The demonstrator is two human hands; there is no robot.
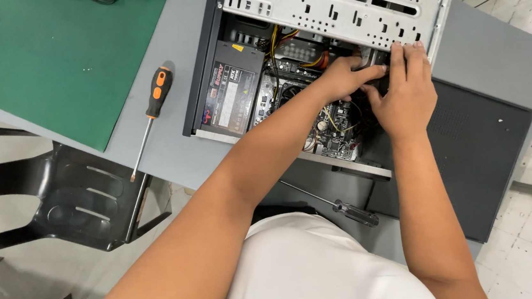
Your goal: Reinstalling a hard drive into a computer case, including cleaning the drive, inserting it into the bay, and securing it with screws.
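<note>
Both hands, left hand (343, 78) and right hand (404, 91), close together inside open computer case (329, 11), gripping a dark part; exact grasp hidden. Best worked gently, clear of motherboard (335, 127) wiring beneath. Orange-handled screwdriver (151, 110) well left, on worktop (178, 52).

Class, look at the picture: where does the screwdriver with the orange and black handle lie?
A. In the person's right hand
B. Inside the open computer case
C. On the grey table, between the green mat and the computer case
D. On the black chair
C. The orange and black screwdriver lies on the bare grey table, with the green mat on one side and the open computer case on the other; both hands are inside the case.
</note>
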